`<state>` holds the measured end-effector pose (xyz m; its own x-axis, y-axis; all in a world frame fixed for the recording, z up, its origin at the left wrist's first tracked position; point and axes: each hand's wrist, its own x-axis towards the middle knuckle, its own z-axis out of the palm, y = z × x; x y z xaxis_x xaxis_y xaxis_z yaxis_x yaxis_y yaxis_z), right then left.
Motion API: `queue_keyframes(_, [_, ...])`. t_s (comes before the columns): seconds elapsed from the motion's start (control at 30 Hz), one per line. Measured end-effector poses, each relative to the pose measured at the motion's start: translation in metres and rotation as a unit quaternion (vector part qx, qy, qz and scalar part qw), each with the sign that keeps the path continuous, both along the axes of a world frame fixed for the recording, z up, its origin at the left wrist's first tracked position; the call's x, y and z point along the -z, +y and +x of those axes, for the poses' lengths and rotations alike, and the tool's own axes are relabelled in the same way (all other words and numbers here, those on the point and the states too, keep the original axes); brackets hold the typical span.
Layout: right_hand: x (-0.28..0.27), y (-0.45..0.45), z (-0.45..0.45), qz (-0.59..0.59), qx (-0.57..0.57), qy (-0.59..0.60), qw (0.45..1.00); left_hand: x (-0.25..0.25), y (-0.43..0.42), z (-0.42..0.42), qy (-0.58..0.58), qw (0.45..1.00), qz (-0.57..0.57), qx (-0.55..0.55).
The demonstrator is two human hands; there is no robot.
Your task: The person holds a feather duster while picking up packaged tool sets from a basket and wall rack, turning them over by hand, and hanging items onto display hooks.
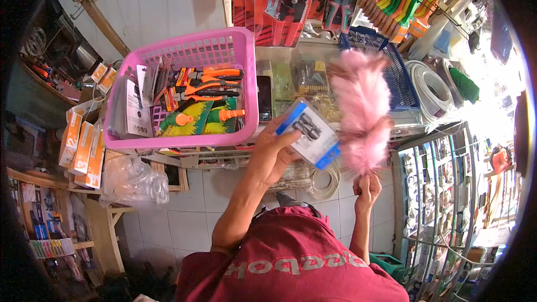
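Observation:
My left hand [272, 154] grips a blue-and-white package [321, 145] with black parts showing inside, its thumb lying across the front. What exactly the black parts are, I cannot tell. In my right hand [367, 190], closed in a fist, is the handle of a fluffy pink duster [366, 98] held upright. The duster's lower fluff is close beside the right edge of the package. To the left of the package stands a pink plastic basket [184, 144] holding orange-handled pliers [215, 85], hose nozzles [182, 119] and packaged cards.
A glass-topped counter [282, 86] carries a dark phone [264, 98] and a blue basket [404, 86]. Carded tools [288, 5] hang above it. Coiled white hose [429, 89] lies at right, near a rack of small goods [433, 190]. Orange boxes [81, 154] are stacked at left.

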<state>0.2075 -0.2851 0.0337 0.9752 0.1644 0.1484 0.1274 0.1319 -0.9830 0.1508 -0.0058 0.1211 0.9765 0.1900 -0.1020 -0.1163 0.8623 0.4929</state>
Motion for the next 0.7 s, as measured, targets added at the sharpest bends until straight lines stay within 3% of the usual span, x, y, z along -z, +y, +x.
queue_keyframes(0.07, [-0.003,0.012,-0.004,-0.053,0.025,-0.034,0.998,0.007,-0.009,0.001,0.020,0.997,-0.070,0.008])
queue_keyframes(0.17, [0.007,0.004,-0.014,0.042,-0.012,0.015,0.999,0.024,-0.020,0.006,0.055,0.989,-0.135,0.007])
queue_keyframes(0.33, [0.026,0.001,-0.021,-0.038,-0.025,-0.020,0.999,0.043,-0.028,0.019,0.050,0.974,-0.221,0.018])
queue_keyframes(0.43, [0.013,-0.003,-0.012,-0.299,-0.071,-0.151,0.940,0.040,-0.027,0.018,0.020,0.982,-0.187,0.004])
queue_keyframes(0.53, [0.033,0.000,-0.006,-0.197,0.069,-0.110,0.972,0.036,-0.029,0.030,0.019,0.994,-0.088,-0.059])
queue_keyframes(0.57, [0.035,-0.004,-0.004,-0.218,0.065,-0.115,0.967,0.034,-0.029,0.034,0.023,0.995,-0.045,-0.092])
queue_keyframes(0.63, [0.043,-0.023,-0.006,-0.258,0.057,-0.123,0.957,0.036,-0.028,0.038,-0.090,0.990,-0.105,-0.033])
queue_keyframes(0.67, [0.056,-0.039,-0.005,-0.289,-0.008,-0.153,0.945,0.038,-0.028,0.040,-0.145,0.980,-0.135,-0.002])
queue_keyframes(0.7, [0.051,-0.036,-0.003,-0.292,-0.013,-0.158,0.943,0.041,-0.026,0.043,-0.106,0.981,-0.162,0.001])
